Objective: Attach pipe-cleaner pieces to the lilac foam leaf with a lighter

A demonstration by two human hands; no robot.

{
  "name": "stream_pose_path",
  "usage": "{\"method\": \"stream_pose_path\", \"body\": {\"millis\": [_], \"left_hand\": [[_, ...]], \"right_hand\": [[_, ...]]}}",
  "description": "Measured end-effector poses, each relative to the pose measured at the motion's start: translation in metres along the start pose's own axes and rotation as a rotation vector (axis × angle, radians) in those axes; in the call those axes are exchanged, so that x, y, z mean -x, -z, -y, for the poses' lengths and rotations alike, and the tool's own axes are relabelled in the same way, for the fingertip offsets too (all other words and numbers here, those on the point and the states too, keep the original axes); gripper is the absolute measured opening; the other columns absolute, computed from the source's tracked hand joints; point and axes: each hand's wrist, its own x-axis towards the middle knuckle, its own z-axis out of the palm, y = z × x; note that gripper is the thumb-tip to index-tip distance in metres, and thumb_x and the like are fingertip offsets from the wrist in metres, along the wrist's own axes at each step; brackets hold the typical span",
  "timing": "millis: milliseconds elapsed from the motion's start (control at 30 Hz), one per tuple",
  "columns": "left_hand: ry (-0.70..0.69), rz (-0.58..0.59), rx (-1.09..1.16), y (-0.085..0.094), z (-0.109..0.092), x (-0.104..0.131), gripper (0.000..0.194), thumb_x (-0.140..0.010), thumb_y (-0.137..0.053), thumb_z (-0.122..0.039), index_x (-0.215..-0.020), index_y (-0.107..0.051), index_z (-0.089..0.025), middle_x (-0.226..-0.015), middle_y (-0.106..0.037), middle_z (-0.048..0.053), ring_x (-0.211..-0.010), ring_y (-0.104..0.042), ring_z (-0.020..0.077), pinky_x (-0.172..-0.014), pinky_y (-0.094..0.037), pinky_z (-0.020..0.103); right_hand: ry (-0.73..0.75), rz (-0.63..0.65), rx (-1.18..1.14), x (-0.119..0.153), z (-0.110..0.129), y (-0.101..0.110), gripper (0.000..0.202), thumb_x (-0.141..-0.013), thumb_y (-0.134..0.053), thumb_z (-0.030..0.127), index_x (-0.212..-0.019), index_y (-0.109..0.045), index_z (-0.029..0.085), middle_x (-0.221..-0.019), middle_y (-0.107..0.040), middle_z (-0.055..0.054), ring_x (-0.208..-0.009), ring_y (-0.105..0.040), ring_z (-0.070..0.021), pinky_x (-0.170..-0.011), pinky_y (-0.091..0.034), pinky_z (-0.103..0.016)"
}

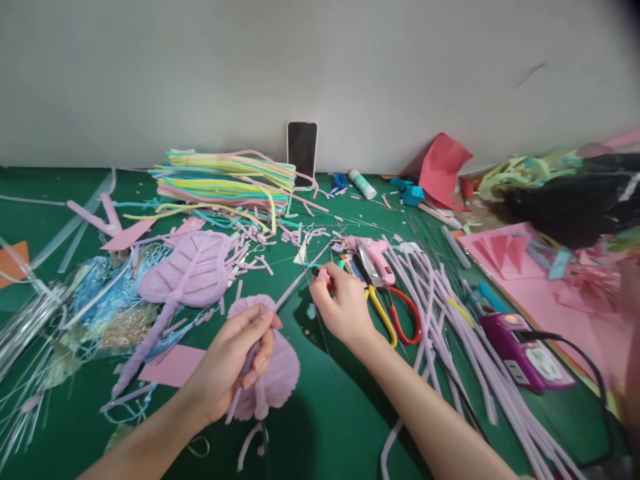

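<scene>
My left hand (240,357) is closed around a purple stem, just over a ruffled purple fan-shaped piece (280,373) near the front middle. A thin purple strip (293,288) runs from this hand up toward the right. My right hand (345,303) is pinched beside dark wires and a small pink and black item at its fingertips, too small to make out. Right of it lie scissors with red and yellow handles (407,317) and a pink glue gun (381,260). A finished-looking purple leaf-shaped fan (193,270) rests at the left.
Bundled pastel pipe cleaners (225,180) lie at the back, near a phone (302,150) leaning on the wall. Long purple pipe cleaners (493,357) spread across the right, beside a purple power strip (530,353) with a black cable. Blue tassels (103,283) and clear sticks crowd the left.
</scene>
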Motion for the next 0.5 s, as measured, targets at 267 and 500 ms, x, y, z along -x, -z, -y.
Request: {"method": "stream_pose_path", "body": {"millis": [267, 500], "left_hand": [[-0.011, -0.017, -0.017, -0.0005, 0.002, -0.0015, 0.03, -0.087, -0.055, -0.045, -0.079, -0.054, -0.016, -0.041, -0.043, -0.009, -0.028, -0.025, 0.0015, -0.03, -0.017, 0.012], [-0.018, -0.024, -0.033, 0.0011, 0.0034, -0.0019, 0.031, -0.086, -0.056, -0.046, -0.079, -0.054, -0.016, -0.042, -0.043, -0.009, -0.029, -0.025, 0.0014, -0.031, -0.018, 0.012]], "right_hand": [[0.006, -0.014, 0.006, -0.0007, 0.0008, 0.0021, 0.02, -0.081, -0.042, 0.03, -0.063, -0.038, 0.022, -0.054, -0.039, 0.005, -0.051, -0.037, -0.0111, -0.052, -0.023, -0.026], [0.011, 0.012, 0.013, 0.0012, 0.001, 0.0001, 0.02, -0.081, -0.042, 0.029, -0.063, -0.038, 0.022, -0.054, -0.039, 0.005, -0.051, -0.036, -0.0108, -0.052, -0.022, -0.026]]}}
